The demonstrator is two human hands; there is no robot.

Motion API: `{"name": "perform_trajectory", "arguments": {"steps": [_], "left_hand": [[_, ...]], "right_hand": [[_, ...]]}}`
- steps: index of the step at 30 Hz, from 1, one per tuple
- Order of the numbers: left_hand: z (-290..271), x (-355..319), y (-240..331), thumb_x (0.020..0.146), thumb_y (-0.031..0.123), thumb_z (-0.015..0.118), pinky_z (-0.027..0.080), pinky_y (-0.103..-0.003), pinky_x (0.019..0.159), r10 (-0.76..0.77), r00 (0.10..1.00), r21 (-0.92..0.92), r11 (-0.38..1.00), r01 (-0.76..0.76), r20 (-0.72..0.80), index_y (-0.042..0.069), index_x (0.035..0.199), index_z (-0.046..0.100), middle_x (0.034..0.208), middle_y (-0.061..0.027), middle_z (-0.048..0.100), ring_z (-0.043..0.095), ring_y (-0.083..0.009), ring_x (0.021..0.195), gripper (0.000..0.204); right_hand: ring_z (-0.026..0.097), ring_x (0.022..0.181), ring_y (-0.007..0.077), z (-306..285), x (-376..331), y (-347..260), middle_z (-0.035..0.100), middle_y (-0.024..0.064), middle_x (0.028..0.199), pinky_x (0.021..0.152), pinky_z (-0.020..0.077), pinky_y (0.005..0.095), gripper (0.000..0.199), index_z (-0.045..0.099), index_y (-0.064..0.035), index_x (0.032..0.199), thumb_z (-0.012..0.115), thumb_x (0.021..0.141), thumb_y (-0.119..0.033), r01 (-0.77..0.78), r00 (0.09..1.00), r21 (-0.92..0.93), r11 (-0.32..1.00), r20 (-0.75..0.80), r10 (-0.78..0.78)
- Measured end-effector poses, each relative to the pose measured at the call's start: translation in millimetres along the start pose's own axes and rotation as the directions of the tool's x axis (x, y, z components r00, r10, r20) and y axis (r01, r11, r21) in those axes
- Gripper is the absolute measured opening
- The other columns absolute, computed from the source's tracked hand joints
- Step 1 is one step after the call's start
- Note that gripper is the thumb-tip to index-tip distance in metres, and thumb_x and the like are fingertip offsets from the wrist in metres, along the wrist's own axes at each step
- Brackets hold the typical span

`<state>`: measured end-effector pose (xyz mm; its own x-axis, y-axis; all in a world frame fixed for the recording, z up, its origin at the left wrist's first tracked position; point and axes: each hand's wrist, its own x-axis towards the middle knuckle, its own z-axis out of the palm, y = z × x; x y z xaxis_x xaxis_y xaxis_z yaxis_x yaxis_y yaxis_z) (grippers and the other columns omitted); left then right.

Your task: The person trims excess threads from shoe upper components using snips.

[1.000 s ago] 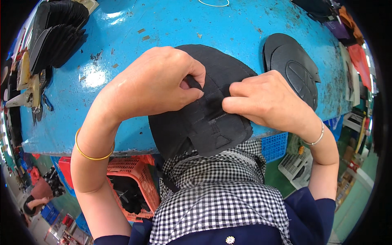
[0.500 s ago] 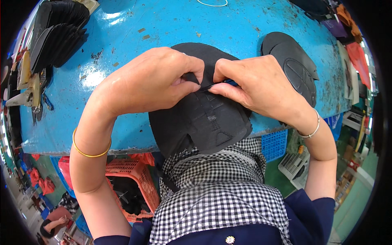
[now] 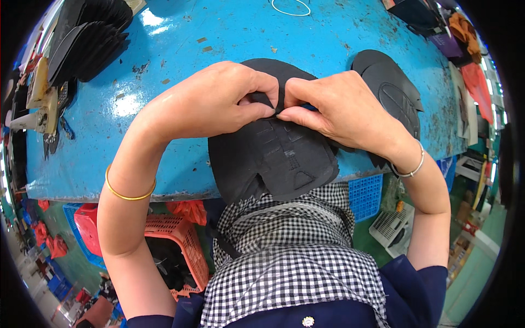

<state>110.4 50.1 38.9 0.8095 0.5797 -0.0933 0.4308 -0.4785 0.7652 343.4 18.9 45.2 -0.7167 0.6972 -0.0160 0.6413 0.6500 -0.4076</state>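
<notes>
A black, flat, rounded piece of sheet material (image 3: pixel 276 156) lies at the table's near edge, its lower end hanging over toward my checked apron. Embossed lines and a notch mark its near half. My left hand (image 3: pixel 229 101) is closed in a pinch on a folded part of it near the middle. Just to the right, my right hand (image 3: pixel 333 109) pinches the same piece, thumb and forefinger almost touching the left fingertips. The fold itself is mostly hidden by the fingers. Further right lies a stack of similar black pieces (image 3: pixel 391 87).
The blue table (image 3: pixel 175 115) bears a pile of black pieces (image 3: pixel 90 46) at the far left and a white ring (image 3: pixel 291 6) at the back. Below the edge stand an orange basket (image 3: pixel 188 240), a blue crate (image 3: pixel 365 194) and a white basket (image 3: pixel 392 229).
My view has shifted slightly. Both hands still pinch the black piece; my left fingertips have drawn a little closer to the right ones.
</notes>
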Motion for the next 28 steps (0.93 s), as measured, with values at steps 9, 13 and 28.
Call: {"name": "perform_trajectory", "arguments": {"steps": [9, 13, 28], "left_hand": [[4, -13, -15, 0.094, 0.012, 0.067, 0.045, -0.021, 0.071, -0.191, 0.960, -0.531, 0.846, 0.056, -0.203, -0.003, 0.099, 0.071, 0.085, 0.0017, 0.065, 0.054, -0.0045, 0.078, 0.017], [-10, -21, 1, 0.095, 0.014, 0.067, 0.038, -0.018, 0.059, -0.181, 0.916, -0.441, 0.898, 0.006, -0.357, 0.001, 0.106, 0.074, 0.081, 0.0006, 0.067, 0.052, -0.0019, 0.069, 0.019], [-18, -22, 38, 0.086, 0.013, 0.076, 0.054, -0.023, 0.063, -0.115, 0.990, -0.313, 0.940, 0.135, 0.081, 0.004, 0.086, 0.075, 0.081, -0.0023, 0.072, 0.066, -0.0097, 0.070, 0.009]], "right_hand": [[0.059, 0.052, 0.0129, 23, -27, -56, 0.073, 0.0146, 0.103, 0.043, 0.0463, 0.0276, 0.022, 0.059, -0.0031, 0.096, 0.065, 0.087, -0.023, 0.125, 0.980, -0.392, 0.911, -0.097, -0.176], [0.046, 0.039, 0.0059, 48, -27, -83, 0.070, 0.0272, 0.112, 0.034, 0.0371, 0.0243, 0.021, 0.063, 0.0000, 0.095, 0.064, 0.087, -0.019, 0.034, 0.987, -0.548, 0.836, -0.111, -0.113], [0.061, 0.120, 0.0319, -13, -154, 58, 0.059, 0.0174, 0.136, 0.106, 0.0481, 0.0366, 0.036, 0.058, -0.0044, 0.135, 0.049, 0.103, -0.018, 0.264, 0.581, 0.943, 0.202, -0.323, 0.747]]}}
